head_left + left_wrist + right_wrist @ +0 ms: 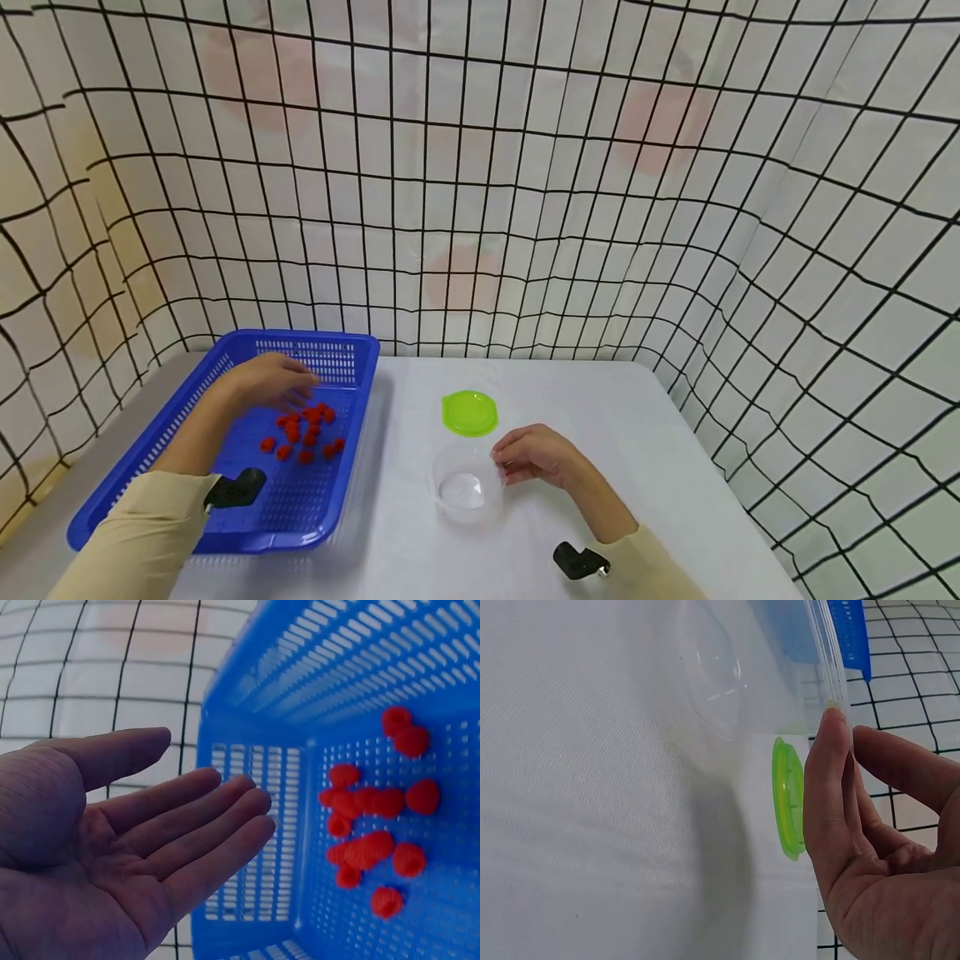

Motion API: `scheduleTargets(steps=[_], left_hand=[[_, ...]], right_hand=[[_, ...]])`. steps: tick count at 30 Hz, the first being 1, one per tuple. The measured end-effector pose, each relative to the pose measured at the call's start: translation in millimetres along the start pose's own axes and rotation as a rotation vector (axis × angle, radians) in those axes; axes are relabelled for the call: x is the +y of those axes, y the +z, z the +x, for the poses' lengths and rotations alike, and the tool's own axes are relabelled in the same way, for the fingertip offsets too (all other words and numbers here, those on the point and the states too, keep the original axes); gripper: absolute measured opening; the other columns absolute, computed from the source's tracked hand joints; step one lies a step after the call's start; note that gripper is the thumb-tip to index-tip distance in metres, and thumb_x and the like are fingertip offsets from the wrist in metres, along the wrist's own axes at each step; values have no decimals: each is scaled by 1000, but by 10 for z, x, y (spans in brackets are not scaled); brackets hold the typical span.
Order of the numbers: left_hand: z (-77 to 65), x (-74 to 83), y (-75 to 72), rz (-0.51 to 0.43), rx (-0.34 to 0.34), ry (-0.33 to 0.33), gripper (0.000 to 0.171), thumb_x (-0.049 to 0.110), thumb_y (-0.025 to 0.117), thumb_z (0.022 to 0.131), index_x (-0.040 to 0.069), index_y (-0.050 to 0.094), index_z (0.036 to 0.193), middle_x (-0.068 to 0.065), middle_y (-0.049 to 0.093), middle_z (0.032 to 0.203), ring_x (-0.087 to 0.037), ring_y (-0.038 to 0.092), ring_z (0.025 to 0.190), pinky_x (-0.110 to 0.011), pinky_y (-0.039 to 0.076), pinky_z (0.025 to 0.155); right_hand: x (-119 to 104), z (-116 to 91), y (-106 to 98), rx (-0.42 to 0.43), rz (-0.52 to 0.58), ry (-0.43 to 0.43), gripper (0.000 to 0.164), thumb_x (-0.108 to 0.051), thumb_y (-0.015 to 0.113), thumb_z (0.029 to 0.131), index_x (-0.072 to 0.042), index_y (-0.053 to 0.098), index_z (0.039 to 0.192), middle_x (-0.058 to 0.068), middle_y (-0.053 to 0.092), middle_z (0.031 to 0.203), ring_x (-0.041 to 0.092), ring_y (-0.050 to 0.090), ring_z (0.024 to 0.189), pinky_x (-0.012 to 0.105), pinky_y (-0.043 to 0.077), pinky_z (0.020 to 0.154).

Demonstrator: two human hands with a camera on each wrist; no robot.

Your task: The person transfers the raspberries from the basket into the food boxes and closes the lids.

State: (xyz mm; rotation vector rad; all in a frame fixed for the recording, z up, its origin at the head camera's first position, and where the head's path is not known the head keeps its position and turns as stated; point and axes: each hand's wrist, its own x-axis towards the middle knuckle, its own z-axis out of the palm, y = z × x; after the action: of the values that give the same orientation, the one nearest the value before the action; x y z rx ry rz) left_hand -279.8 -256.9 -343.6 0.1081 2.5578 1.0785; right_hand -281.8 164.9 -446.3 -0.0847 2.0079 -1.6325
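Note:
My left hand point(273, 382) is over the blue basket point(352, 433), its fingers extended and nothing in them. Below it, several red raspberries point(364, 851) lie scattered on the basket floor. In the left wrist view the palm point(112, 870) shows bare, with the fingers pointing toward the fruit. My right hand point(542, 454) pinches the rim of a clear plastic bowl point(465, 492) on the white table. Thumb and fingers point(829, 780) meet at that rim in the right wrist view. Just behind the bowl lies a bright green lid point(470, 414), flat on the table.
A black wire grid point(480, 175) stands around the back and sides of the white table point(600, 400), with pale cloth behind it. The basket fills the table's left part, its raised rim running along the side nearest the bowl.

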Motion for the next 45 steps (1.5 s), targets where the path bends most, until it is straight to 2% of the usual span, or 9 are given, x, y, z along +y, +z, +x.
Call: scheduleTargets(steps=[11,15,22,27,35,45], left_hand=[[13,-325,-226,-35,-54,-40,43,6,52,101,-23,49,132,-41,58,129,-50,62,119,-53,56,97],[22,-448,-236,-48,-66,-80,40,5,52,101,-23,53,129,-40,59,128,-49,63,118,-53,56,97],[47,-716,-223,-190,-135,-127,42,8,55,102,-19,51,134,-34,62,129,-42,65,118,-51,55,101],[34,-877,-216,-222,-120,-157,43,13,55,103,-19,52,132,-34,63,127,-41,66,115,-54,53,103],[46,-964,-170,-258,-63,-204,39,11,58,101,-20,56,125,-29,69,114,-32,71,103,-49,57,96],[75,-1021,-103,-290,-57,-280,35,8,58,101,-20,57,121,-22,72,103,-28,71,97,-47,58,94]], right_hand=[[27,60,25,13,29,-13,15,-8,71,90,5,69,98,6,70,79,14,66,65,29,63,67],[22,53,24,5,32,-27,13,-8,70,91,4,69,97,6,69,79,14,66,65,28,63,68],[40,57,41,-1,43,-48,12,-7,70,91,3,69,97,5,69,80,15,66,67,28,63,68],[71,59,47,0,51,-54,13,-7,69,91,4,68,98,6,69,80,15,66,68,28,62,68],[98,57,45,-5,80,-67,10,-6,68,90,3,69,95,5,68,78,15,65,66,27,62,66],[143,86,34,-7,116,-86,7,-5,69,90,1,69,94,4,69,77,14,66,66,27,62,66]])
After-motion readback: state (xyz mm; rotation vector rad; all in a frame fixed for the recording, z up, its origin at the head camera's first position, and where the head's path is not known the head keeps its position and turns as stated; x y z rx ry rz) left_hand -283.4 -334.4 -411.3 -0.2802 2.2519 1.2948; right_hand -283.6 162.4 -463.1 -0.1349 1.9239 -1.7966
